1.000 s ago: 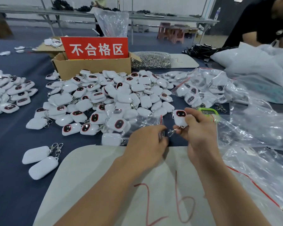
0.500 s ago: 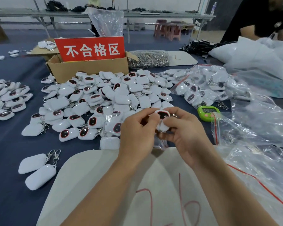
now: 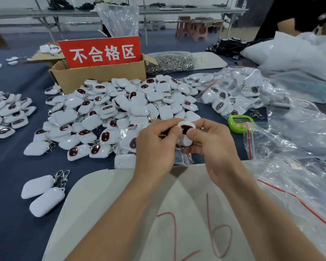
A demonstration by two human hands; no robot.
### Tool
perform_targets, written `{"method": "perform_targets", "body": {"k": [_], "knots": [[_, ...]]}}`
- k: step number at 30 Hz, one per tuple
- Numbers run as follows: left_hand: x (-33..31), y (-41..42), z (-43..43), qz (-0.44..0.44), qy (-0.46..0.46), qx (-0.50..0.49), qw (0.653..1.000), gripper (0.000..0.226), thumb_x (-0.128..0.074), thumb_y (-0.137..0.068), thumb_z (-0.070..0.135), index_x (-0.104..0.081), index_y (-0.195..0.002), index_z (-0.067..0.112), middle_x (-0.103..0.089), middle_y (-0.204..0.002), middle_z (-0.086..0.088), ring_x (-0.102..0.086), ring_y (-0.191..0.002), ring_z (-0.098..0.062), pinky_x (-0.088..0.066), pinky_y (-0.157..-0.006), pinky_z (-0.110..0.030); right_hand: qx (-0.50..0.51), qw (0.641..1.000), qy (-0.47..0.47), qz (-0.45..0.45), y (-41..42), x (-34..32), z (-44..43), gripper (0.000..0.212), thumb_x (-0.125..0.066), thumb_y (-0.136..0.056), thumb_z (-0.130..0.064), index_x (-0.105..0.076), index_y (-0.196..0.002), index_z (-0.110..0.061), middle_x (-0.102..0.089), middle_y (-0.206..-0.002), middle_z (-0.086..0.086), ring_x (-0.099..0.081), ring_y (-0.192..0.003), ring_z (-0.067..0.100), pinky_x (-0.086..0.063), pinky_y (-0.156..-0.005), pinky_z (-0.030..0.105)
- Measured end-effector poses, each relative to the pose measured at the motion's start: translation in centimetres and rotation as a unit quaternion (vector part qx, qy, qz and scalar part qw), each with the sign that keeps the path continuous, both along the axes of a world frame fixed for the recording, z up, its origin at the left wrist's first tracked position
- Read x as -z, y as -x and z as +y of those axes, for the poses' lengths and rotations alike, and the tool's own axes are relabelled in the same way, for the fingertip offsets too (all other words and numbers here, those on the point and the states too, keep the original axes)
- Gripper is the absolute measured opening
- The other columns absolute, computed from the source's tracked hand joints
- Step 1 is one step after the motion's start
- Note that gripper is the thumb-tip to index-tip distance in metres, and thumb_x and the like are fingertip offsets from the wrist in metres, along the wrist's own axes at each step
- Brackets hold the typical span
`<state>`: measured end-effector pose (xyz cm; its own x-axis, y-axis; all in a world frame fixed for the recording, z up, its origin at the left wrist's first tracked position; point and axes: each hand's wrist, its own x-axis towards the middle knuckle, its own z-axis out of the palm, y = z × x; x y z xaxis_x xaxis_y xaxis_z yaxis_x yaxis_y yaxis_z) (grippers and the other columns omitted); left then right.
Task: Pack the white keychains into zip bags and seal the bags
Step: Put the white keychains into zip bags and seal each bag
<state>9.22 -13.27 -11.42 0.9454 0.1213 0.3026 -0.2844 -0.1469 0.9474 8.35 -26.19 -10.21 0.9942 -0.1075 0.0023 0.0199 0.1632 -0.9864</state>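
**Keychain Held at the Bag Mouth: Insertion Step**

Both hands met above the near edge of the blue counter, just beyond a pale sheet marked in red. The left hand was curled closed, fingers pinched on something below the keychain; judged from the clear film visible beneath the hands, this was a zip bag, though the grip itself was hidden. The right hand was closed around one white keychain, thumb pressed on its front face and fingers wrapped behind.

The keychain stood roughly upright, long axis running away from the person and slightly upward. Its dark, red-rimmed window faced the camera at the far upper end. The metal clasp end was not clearly visible and probably pointed down toward the bag.

To perform the step well, the bag mouth should be held spread open with the left hand while the keychain is fed in lengthwise, narrow end first, so the clasp does not snag the zip strip.

The loose keychain pile lay just beyond the hands. Filled bags and a green timer lay to the right.
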Motion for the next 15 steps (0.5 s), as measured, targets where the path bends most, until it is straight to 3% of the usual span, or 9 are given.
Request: {"method": "perform_targets", "body": {"k": [5, 10, 15], "knots": [[-0.49, 0.13, 0.06, 0.006, 0.032, 0.008, 0.999, 0.018, -0.070, -0.084, 0.026, -0.081, -0.084, 0.040, -0.077, -0.083, 0.012, -0.070, -0.078, -0.004, -0.050, -0.071, -0.013, 0.012, 0.999, 0.026, -0.031, 0.01, 0.21, 0.58, 0.010, -0.062, -0.073, -0.007, -0.071, -0.075, -0.012, -0.074, -0.073, 0.016, -0.068, -0.066, 0.023, -0.054, -0.056, 0.028], [-0.25, 0.18, 0.01, 0.006, 0.012, 0.003, 1.000, 0.029, -0.071, -0.092, 0.017, -0.077, -0.081, 0.043, -0.075, -0.076, 0.016, -0.066, -0.069, 0.002, -0.044, -0.064, -0.006, 0.021, 0.997, 0.050, -0.049, 0.02, 0.30, 0.53, 0.015, -0.063, -0.076, -0.007, -0.074, -0.073, -0.017, -0.075, -0.074, 0.013, -0.068, -0.066, 0.023, -0.055, -0.055, 0.029], [-0.57, 0.25, 0.01, -0.005, 0.014, -0.001, 1.000, 0.032, -0.070, -0.089, 0.023, -0.077, -0.075, 0.051, -0.075, -0.075, 0.015, -0.065, -0.068, 0.001, -0.047, -0.065, -0.010, 0.015, 0.996, 0.066, -0.050, -0.03, 0.27, 0.48, 0.016, -0.063, -0.075, -0.012, -0.076, -0.074, -0.021, -0.076, -0.075, 0.013, -0.068, -0.066, 0.023, -0.056, -0.058, 0.032]]}}
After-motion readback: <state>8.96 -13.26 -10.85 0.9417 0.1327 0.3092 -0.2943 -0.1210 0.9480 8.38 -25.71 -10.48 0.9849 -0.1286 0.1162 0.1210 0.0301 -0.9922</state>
